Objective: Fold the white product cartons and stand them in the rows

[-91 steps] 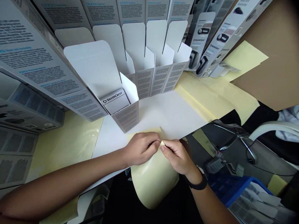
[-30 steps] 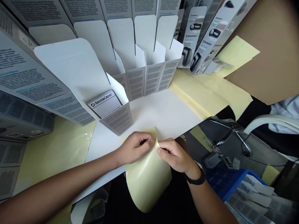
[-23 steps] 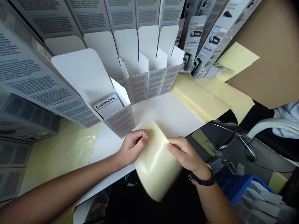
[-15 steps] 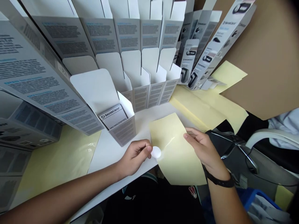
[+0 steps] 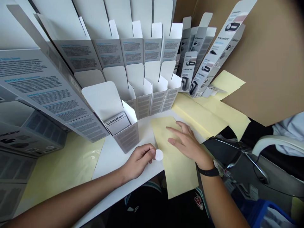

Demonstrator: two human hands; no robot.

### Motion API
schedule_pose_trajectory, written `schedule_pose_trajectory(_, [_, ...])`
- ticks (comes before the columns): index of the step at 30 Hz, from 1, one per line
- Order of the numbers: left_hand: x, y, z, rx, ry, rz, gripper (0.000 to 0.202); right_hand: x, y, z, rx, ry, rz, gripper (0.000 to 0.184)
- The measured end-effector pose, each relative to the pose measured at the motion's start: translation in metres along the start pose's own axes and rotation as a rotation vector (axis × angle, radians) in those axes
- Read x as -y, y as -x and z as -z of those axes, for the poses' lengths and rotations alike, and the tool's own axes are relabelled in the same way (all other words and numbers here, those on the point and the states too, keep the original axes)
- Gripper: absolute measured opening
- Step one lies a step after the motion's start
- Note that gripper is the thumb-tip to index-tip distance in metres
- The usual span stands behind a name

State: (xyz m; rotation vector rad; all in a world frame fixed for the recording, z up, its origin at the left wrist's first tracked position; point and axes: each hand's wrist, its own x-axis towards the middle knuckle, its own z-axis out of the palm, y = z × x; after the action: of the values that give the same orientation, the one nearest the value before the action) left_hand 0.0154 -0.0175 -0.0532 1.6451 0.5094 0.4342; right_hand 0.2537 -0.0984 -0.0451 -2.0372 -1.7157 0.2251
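Black clothing (image 5: pixel 163 213) covers the person's lap, just below the two hands. The hands are apart from each other. The left hand (image 5: pixel 139 161) has its thumb and fingers pinched on the edge of a white disc (image 5: pixel 159 155), which sticks out towards the right hand (image 5: pixel 186 142). That one holds nothing, its fingers spread above a yellow sheet (image 5: pixel 181 175); whether the fingertips touch the paper cannot be told. A dark wristband (image 5: pixel 209 172) circles the right wrist. The disc is between the hands, overlapping the near left part of the sheet in view. The sheet lies under the right hand, partly on the white counter (image 5: pixel 103 160), its lower end reaching past the edge over the lap.

Just beyond the left hand stands an open box (image 5: pixel 127 137) with a booklet (image 5: pixel 118 123) inside, marked SILVERCREST. Left of that hand, a glossy yellow sheet (image 5: pixel 68 164) lies flat, with a large printed box (image 5: pixel 47 88) rising behind it. Past the right hand, more yellow paper (image 5: pixel 201 115) is spread out. Farther ahead of both hands runs a row of open boxes (image 5: pixel 143 106), and behind it a taller row (image 5: pixel 131 52). Away to the right stand picture-printed boxes (image 5: pixel 213 50) beside brown cardboard (image 5: pixel 268 66).
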Motion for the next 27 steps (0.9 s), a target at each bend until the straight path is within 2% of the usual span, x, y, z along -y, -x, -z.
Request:
schedule_pose_trajectory(2, [0.0, 0.0, 0.0, -0.006, -0.007, 0.007, 0.046, 0.002, 0.003, -0.003, 0.136, 0.063, 0.102, 0.048])
schedule_pose_trajectory(4, [0.0, 0.0, 0.0, -0.017, -0.014, 0.013, 0.046, 0.002, 0.003, -0.007, 0.215, 0.15, 0.104, 0.052])
schedule_pose_trajectory(7, [-0.001, 0.0, 0.0, -0.022, -0.025, 0.008, 0.047, 0.001, 0.0, -0.011, 0.218, 0.216, -0.009, 0.063])
schedule_pose_trajectory(10, [-0.002, 0.0, -0.001, -0.018, -0.048, -0.007, 0.047, 0.0, 0.001, -0.01, 0.168, 0.194, -0.022, 0.071])
schedule_pose_trajectory(16, [-0.001, 0.0, -0.001, -0.032, -0.109, -0.031, 0.048, 0.01, 0.025, 0.009, 0.122, -0.054, 0.117, 0.061])
schedule_pose_trajectory(19, [-0.004, 0.001, -0.001, -0.043, -0.162, -0.074, 0.047, 0.025, 0.035, 0.015, 0.133, -0.298, 0.137, 0.044])
schedule_pose_trajectory(23, [-0.007, 0.007, -0.005, -0.048, -0.272, -0.182, 0.042, 0.051, 0.046, 0.013, 0.23, -0.538, 0.087, 0.021])
schedule_pose_trajectory(27, [-0.008, 0.014, -0.007, -0.017, -0.371, -0.324, 0.038, 0.062, 0.053, 0.006, 0.189, -0.608, 0.099, 0.022])
